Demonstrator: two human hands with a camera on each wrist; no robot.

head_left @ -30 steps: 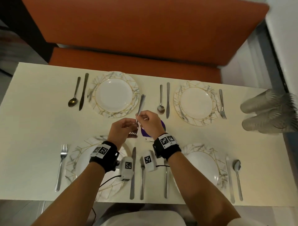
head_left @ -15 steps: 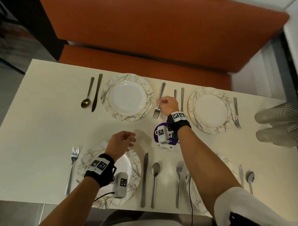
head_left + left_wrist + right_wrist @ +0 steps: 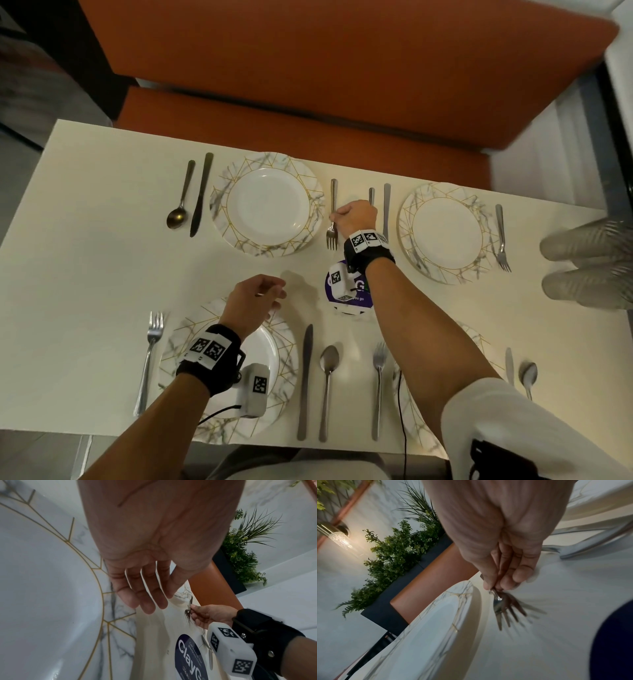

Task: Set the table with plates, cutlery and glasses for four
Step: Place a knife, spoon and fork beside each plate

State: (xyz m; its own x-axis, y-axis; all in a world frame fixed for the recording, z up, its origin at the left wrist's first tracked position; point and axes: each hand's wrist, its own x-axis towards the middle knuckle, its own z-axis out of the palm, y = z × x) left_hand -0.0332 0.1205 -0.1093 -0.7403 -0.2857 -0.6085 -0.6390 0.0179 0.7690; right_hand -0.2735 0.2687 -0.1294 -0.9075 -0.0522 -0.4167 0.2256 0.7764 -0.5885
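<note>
- we see warm, even indoor light on the cream table [image 3: 85,274], with a soft shadow beside the left hand [image 3: 253,301].
- a glowing lamp [image 3: 340,540] flares at the right wrist view's left edge.
- the fork [image 3: 503,608] smears with motion blur.
- wide-angle distortion bends the plate rim [image 3: 96,574] and blurs the orange bench [image 3: 342,68] at the edges.

Head cam looks steeply down on the table [image 3: 85,240] from above. Both wrist cams sit low and close, facing along the fingers; all three share the fork [image 3: 331,233] beside the far-left plate [image 3: 317,205].
</note>
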